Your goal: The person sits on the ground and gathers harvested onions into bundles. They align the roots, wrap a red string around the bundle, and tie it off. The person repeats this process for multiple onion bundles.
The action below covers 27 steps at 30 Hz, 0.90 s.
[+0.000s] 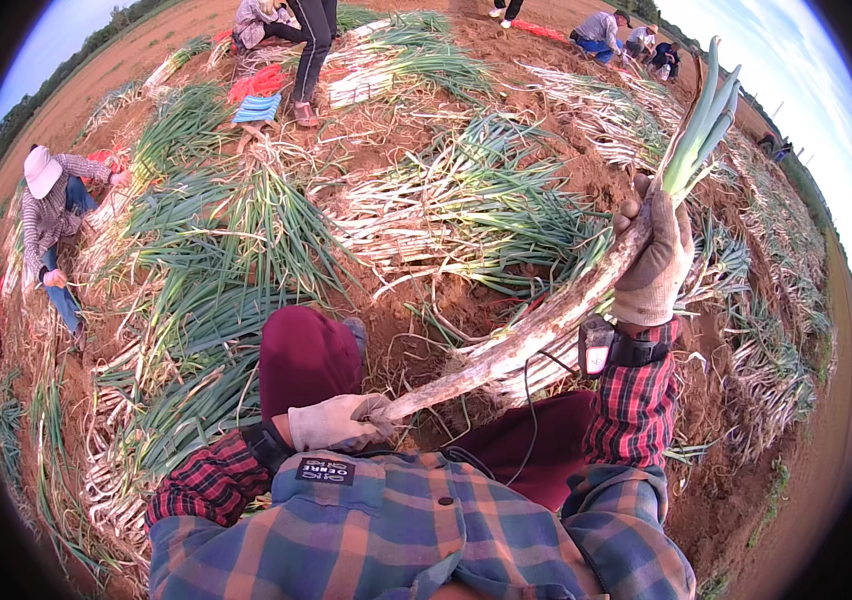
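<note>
A large leek or Welsh onion (538, 330) with a soil-stained white shank slants across my lap, its green top up at the right. My right hand (652, 251), in a dirty work glove, is closed around the shank just below the green leaves. My left hand (340, 422), in a pale glove, grips the root end near my shirt front. Beneath the held stalk, by my knee, lies a bunch of similar white stalks (546, 367). Ahead of me a loose heap of green-topped stalks (426, 210) rests on the soil.
More green leaves (208, 322) lie close at my left. Further stalks (767, 375) lie in rows at the right. A co-worker in a pink hat (47, 195) crouches at the left; another person (313, 45) stands ahead near red netting or twine (259, 81) and a blue striped object (256, 109).
</note>
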Tool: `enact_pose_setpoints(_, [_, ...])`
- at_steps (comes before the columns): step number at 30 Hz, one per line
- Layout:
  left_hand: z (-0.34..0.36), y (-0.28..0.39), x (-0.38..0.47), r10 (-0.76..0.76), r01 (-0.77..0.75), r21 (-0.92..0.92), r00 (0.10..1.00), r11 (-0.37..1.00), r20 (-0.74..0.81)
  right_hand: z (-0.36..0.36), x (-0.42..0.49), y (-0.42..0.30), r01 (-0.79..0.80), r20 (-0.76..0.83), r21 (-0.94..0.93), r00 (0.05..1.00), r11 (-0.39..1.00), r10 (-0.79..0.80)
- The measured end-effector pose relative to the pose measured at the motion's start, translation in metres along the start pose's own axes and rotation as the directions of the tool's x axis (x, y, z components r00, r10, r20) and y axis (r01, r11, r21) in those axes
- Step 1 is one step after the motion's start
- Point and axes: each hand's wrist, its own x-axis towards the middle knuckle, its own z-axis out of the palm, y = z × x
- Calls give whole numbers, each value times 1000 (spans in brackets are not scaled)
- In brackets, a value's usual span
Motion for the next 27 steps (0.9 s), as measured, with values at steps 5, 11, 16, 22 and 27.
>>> enact_pose_setpoints(5, [1,171,140,656,-656,-386,739,648,-154,-85,198,-20,-68,-527,100,843,993,111])
enact_pose_setpoints(11, [80,179,244,767,-615,483,602,623,-223,-207,123,46,-374,-273,-77,900,924,341])
enact_pose_setpoints(16, [65,96,176,274,-363,574,931,734,240,-216,-14,98,-866,-278,-11,482,499,831])
enact_pose_setpoints(22, [13,128,90,287,-420,702,907,575,309,-139,-1,107,-730,-149,-577,534,366,832])
enact_pose_setpoints(27, [-91,185,97,568,-422,840,805,341,174,-66,71,158,-301,97,-922,432,244,897])
